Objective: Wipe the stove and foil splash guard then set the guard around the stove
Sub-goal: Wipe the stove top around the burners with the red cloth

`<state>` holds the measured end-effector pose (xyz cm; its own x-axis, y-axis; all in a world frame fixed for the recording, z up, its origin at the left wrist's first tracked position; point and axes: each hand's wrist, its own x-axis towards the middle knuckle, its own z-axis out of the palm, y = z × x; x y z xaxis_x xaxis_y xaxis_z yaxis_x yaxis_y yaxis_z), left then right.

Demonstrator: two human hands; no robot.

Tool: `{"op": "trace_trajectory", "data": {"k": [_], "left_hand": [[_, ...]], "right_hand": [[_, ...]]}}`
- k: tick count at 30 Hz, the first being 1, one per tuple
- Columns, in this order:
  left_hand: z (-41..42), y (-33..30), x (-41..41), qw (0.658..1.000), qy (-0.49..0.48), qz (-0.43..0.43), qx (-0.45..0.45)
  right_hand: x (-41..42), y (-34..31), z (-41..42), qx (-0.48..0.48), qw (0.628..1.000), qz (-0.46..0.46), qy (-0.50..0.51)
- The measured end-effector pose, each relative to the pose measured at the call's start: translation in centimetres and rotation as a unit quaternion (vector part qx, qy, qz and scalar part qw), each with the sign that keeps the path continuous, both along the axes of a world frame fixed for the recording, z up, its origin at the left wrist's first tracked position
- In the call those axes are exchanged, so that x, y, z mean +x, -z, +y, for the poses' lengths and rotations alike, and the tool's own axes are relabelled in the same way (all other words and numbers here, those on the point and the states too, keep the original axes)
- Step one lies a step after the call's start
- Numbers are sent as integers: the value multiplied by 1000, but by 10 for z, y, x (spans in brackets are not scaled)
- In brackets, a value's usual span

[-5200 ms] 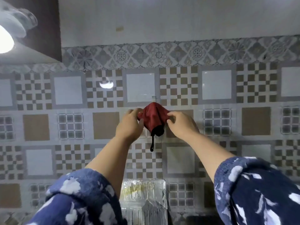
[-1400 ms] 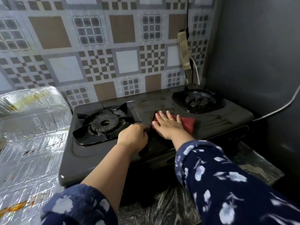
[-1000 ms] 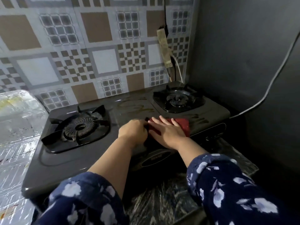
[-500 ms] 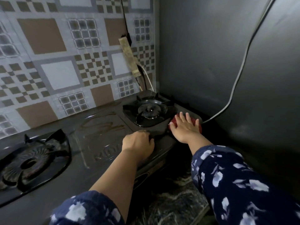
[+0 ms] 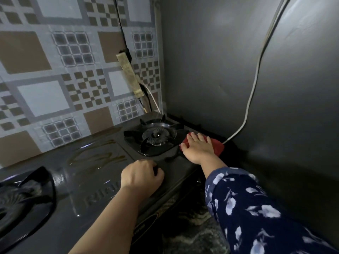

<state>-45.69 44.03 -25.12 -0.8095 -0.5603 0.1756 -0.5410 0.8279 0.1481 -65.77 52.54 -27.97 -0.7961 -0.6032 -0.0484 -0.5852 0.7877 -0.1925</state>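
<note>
A person's right hand (image 5: 197,149) lies flat, fingers straight, pressing a red folded cloth (image 5: 217,146) onto the far right edge of a dark two-burner gas stove (image 5: 95,173); the open palm spreads pressure across the cloth, which suits wiping a flat panel. Just to the left of this hand sits the right burner with its black pan support (image 5: 156,137). The left hand (image 5: 142,176) rests on the stove top nearer the person, its fingers curled under; whether it grasps anything cannot be told, though it appears to brace the appliance against sliding. Wet streaks (image 5: 95,158) mark the panel beyond the left hand, suggesting that area is already wiped. A second burner (image 5: 22,198) lies well to the left of that hand. A white cable (image 5: 256,74) runs down the dark side wall (image 5: 211,61) beyond the right hand. The foil splash guard is not in view, so its wiping and placement appear to remain.
</note>
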Motion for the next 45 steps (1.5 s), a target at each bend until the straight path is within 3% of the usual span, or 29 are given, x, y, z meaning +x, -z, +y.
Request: {"op": "trace_trajectory", "data": {"k": [8,15,25,31,39,45], "left_hand": [[-10,-9,30,996,-19,-37,75],[-30,-14,79,989,-101,-51,93],[-42,-13,104,986,-143,-34,81],[-61,-20,106,982,-168,-41,73],[-124,-25,90,982,-163,-39,87],[-195,-29,80,981,-167,-10,101]], "right_hand": [[99,-2,3,-12,995,-11,-101],[163,-10,-31,28,983,-30,-179],[184,-9,-37,22,958,-24,-285],[189,-7,-72,18,962,-30,-272],[176,-7,-138,9,967,-17,-253],[161,-6,-212,11,949,0,-314]]}}
